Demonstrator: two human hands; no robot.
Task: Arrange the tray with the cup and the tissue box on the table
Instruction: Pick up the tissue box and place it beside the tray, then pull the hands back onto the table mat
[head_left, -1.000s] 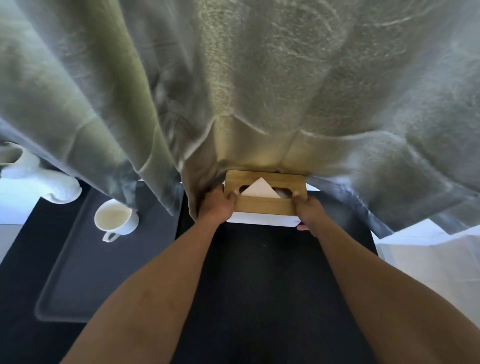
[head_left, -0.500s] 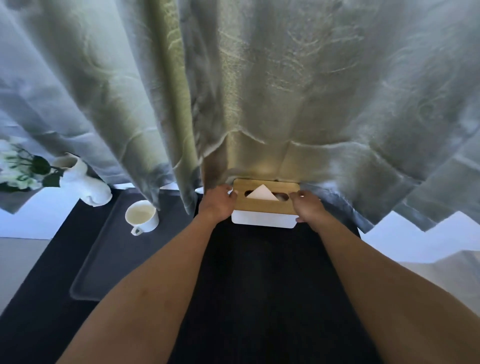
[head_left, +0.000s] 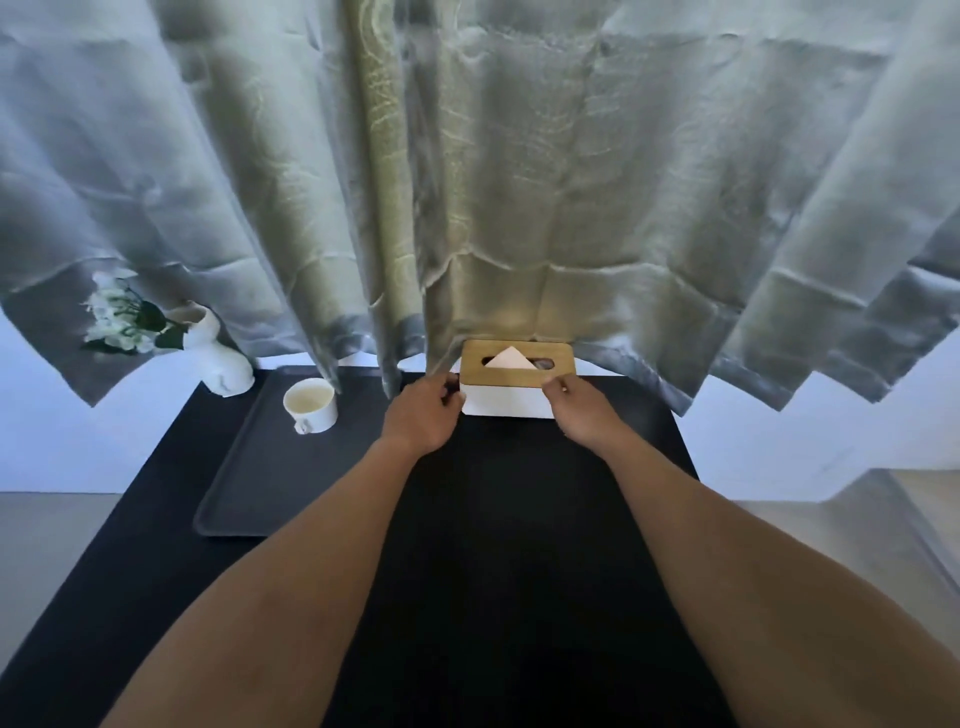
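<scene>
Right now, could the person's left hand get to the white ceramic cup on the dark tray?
Probably yes. The left hand sits by the wood-lidded white tissue box, and only bare dark tray lies between it and the white ceramic cup.

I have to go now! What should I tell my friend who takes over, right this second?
Left hand: at the left end of the white tissue box with the wooden lid, fingers curled by it; grip unclear.
Right hand: at the box's right end; grip unclear too.
The box stands at the back of the black table, against the grey curtain.
The white ceramic cup stands upright in the far corner of the dark grey flat tray, left of the box.
Left: check the box sits straight, then let go.
</scene>
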